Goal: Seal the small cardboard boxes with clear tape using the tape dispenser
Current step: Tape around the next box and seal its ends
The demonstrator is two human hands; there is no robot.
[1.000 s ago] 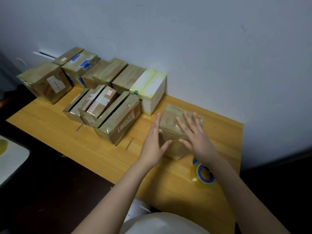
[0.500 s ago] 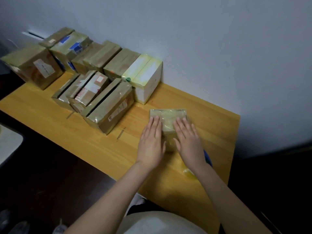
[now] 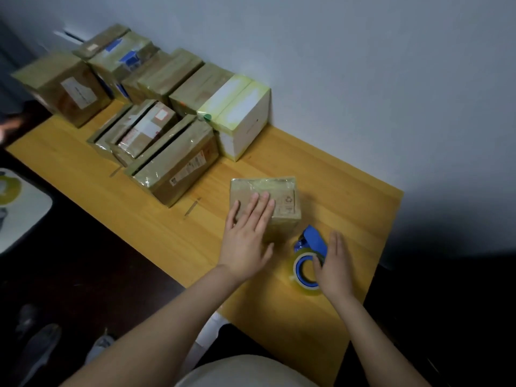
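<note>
A small taped cardboard box with a recycling mark sits on the wooden table right of centre. My left hand lies flat on the box's near top and front, fingers spread, holding nothing. To the right of the box lies the blue tape dispenser with its clear tape roll. My right hand rests against the roll's right side, fingers straight and touching it, not closed around it.
Several taped boxes stand in rows at the table's back left along the wall. A white box ends the back row. The table's right edge is close to the dispenser. A pale tray-like surface sits lower left.
My right hand left the box top and moved right and nearer, onto the tape dispenser. My left hand stayed flat on the box. The camera view shifted.
</note>
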